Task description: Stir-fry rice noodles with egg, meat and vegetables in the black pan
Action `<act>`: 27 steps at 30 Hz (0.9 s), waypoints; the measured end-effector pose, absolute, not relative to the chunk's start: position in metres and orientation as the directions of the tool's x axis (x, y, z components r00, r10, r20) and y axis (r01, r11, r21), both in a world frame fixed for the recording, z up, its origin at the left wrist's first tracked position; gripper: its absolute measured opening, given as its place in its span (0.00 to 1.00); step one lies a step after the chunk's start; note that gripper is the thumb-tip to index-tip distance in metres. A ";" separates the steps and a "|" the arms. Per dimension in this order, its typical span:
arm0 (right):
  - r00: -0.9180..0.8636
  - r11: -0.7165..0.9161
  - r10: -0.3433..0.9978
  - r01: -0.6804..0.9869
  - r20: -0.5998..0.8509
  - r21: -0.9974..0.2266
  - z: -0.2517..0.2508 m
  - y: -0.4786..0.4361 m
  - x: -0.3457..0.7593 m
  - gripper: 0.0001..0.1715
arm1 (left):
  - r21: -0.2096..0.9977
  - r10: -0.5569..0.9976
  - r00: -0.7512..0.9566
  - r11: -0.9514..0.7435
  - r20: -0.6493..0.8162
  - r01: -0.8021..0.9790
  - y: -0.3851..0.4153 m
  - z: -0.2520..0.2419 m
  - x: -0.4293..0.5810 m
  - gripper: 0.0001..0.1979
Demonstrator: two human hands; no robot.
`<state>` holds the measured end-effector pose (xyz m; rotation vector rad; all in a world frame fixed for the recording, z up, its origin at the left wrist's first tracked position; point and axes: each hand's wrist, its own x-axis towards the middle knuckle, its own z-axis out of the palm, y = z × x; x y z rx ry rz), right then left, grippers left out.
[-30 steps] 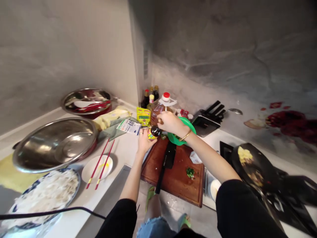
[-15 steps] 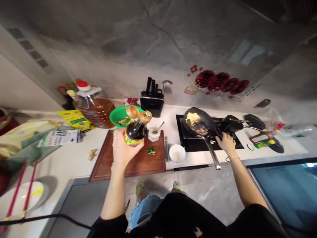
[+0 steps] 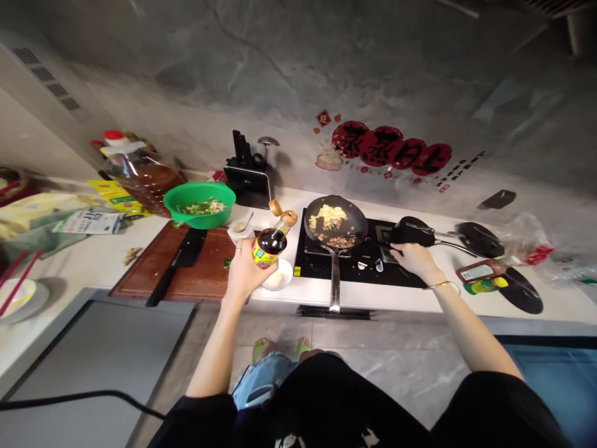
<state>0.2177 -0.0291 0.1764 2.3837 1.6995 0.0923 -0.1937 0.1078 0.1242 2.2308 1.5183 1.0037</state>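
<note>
My left hand (image 3: 245, 274) is wrapped round a dark soy sauce bottle (image 3: 269, 247) with a yellow label. The bottle's brown flip cap stands open, and it is held up in front of a small white bowl (image 3: 278, 275). On the black cooktop (image 3: 321, 267) sits a wok (image 3: 355, 218) with scrambled egg (image 3: 332, 216) and bits of meat (image 3: 342, 241). A dark spatula handle (image 3: 377, 242) runs rightward out of the wok, and the closed fingers of my right hand (image 3: 416, 260) are at its end. The spatula's blade is hard to make out among the food.
A brown cutting board (image 3: 140, 267) carries a black cleaver (image 3: 180, 261). Behind it are a green bowl of chopped vegetables (image 3: 200, 211), an oil jug (image 3: 144, 180) and a knife block (image 3: 249, 186). A small black pot (image 3: 413, 230) and a sauce bottle (image 3: 478, 270) lie to the right.
The view has swung right. My left hand has carried the soy sauce bottle rightward, from over the cutting board toward the wok. The cleaver and green bowl now show uncovered.
</note>
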 end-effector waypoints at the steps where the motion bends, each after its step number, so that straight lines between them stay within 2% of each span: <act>1: 0.314 -0.286 0.944 0.933 -0.105 0.220 0.187 -0.028 0.223 0.22 | 0.547 0.898 0.232 -0.416 0.375 0.727 0.105 0.124 -0.187 0.30; 4: 0.267 -0.230 0.950 0.949 -0.162 0.215 0.196 -0.016 0.230 0.19 | 0.482 0.903 0.280 -0.414 0.327 0.772 0.104 0.124 -0.168 0.30; 7: 0.263 -0.251 0.957 0.962 -0.121 0.104 0.177 -0.006 0.231 0.18 | 0.408 0.894 0.336 -0.436 0.295 0.802 0.110 0.122 -0.151 0.29; 9: 0.302 -0.308 0.949 0.949 -0.087 -0.071 0.157 -0.007 0.233 0.17 | 0.361 0.889 0.367 -0.449 0.275 0.817 0.117 0.121 -0.142 0.27; 11: 0.378 -0.400 0.916 0.851 -0.133 -0.339 0.138 -0.014 0.238 0.16 | 0.318 0.885 0.392 -0.458 0.253 0.830 0.124 0.120 -0.135 0.26; 13: 0.427 -0.488 0.865 0.598 -0.262 -0.636 0.125 -0.024 0.242 0.17 | 0.282 0.878 0.419 -0.473 0.233 0.834 0.132 0.120 -0.128 0.26; 15: 0.378 -0.513 0.830 0.233 -0.409 -0.826 0.118 -0.034 0.242 0.16 | 0.250 0.868 0.448 -0.492 0.213 0.834 0.139 0.120 -0.122 0.26; 17: 0.271 -0.501 0.820 -0.088 -0.505 -0.861 0.117 -0.043 0.239 0.13 | 0.220 0.861 0.470 -0.505 0.193 0.835 0.146 0.120 -0.117 0.26; 19: 0.175 -0.500 0.813 -0.276 -0.555 -0.821 0.121 -0.049 0.234 0.12 | 0.196 0.853 0.492 -0.519 0.173 0.832 0.152 0.120 -0.112 0.26; 22: 0.111 -0.506 0.806 -0.381 -0.581 -0.774 0.129 -0.054 0.224 0.12 | 0.163 0.846 0.511 -0.531 0.150 0.831 0.157 0.119 -0.107 0.25; 27: 0.087 -0.498 0.814 -0.406 -0.574 -0.766 0.140 -0.064 0.215 0.14 | 0.116 0.841 0.530 -0.540 0.108 0.833 0.159 0.119 -0.105 0.24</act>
